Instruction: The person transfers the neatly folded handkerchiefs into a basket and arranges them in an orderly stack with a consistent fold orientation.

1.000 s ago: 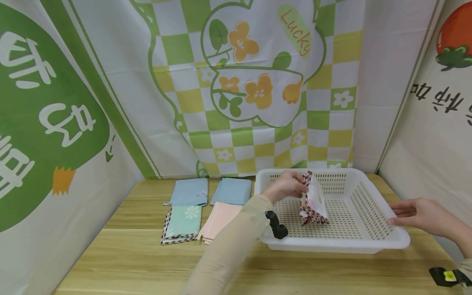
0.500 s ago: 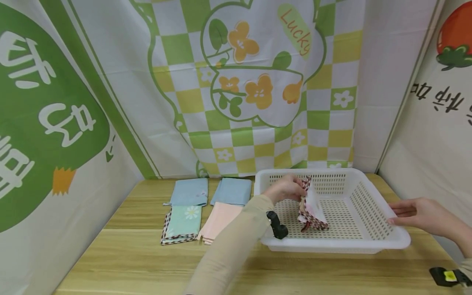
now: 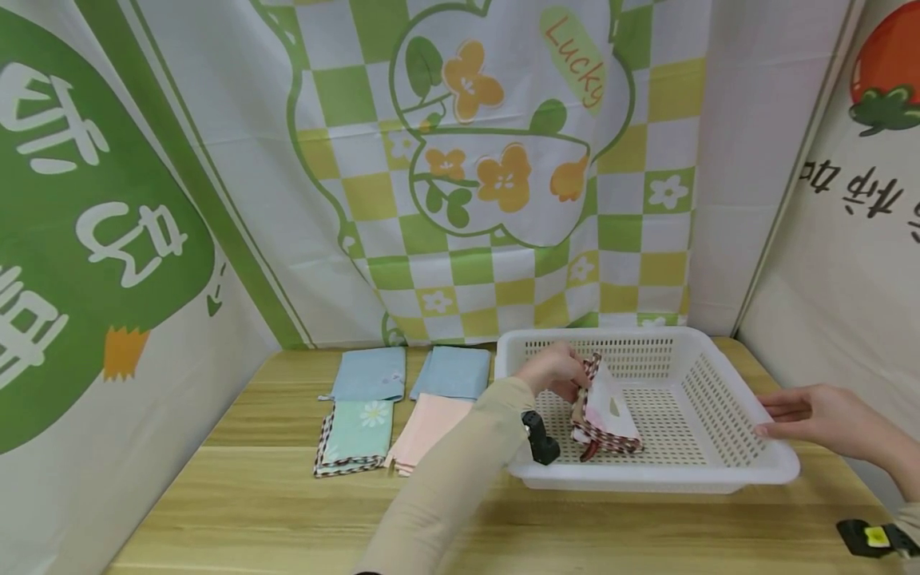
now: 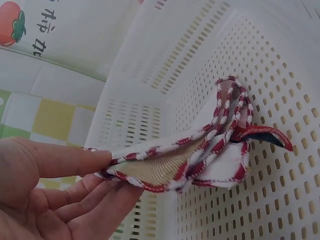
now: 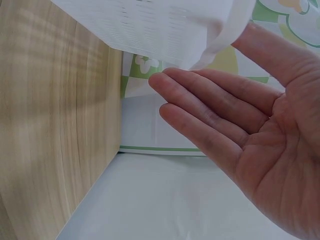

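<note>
The left hand [image 3: 553,369] is inside the white basket [image 3: 726,471] and pinches a folded cloth with red-and-white trim [image 3: 602,407] between the thumb and the other fingers; the wrist view shows the thumb on top of the cloth's edge [image 4: 150,165] and the fingers below it. The cloth hangs tilted, and its lower end touches, or nearly touches, the perforated floor of the basket, toward the basket's left wall. The right hand [image 3: 815,415] is flat, with straight fingers, against the outer right rim of the basket; it holds nothing, and in its own wrist view the fingertips [image 5: 165,80] lie just under the white rim [image 5: 220,35].

The basket stands on the wooden tabletop [image 3: 251,511] near the back right corner. To the left of it, near the back edge, four other folded cloths lie flat in two pairs: two blue cloths [image 3: 370,374] behind, a green cloth with a daisy [image 3: 355,435] and a pink cloth [image 3: 427,427] in front.

What could go wrong, in my judgement: the cloth is held only at one edge, so the layers may open and the fold may be lost when it comes to rest. A loose red loop [image 4: 265,135] sticks out near the holes and could catch there. The open right hand only steadies the basket, so the light basket could slide if it is pushed.
</note>
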Tool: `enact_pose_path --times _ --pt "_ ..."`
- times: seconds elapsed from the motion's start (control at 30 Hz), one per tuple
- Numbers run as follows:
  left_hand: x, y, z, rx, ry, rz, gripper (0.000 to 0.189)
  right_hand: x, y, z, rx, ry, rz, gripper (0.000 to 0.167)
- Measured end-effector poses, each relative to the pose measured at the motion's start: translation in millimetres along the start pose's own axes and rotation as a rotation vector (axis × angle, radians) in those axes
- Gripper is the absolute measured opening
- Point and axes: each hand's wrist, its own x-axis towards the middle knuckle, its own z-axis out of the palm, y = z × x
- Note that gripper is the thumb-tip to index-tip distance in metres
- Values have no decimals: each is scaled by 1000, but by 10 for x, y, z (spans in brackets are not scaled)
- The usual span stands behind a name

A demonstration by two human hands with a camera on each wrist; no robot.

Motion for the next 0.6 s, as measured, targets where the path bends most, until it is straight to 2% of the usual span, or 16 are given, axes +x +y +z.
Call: enact_pose_path --times 0.23,0.37,0.6 --pt "-32 32 14 13 40 -20 11 6 34 10 6 -5 -4 68" --pt "-33 29 20 15 51 -21 14 5 31 8 -2 0 -10 67" --pt "-17 14 11 2 19 -13 20 9 50 9 -7 -1 -23 66"
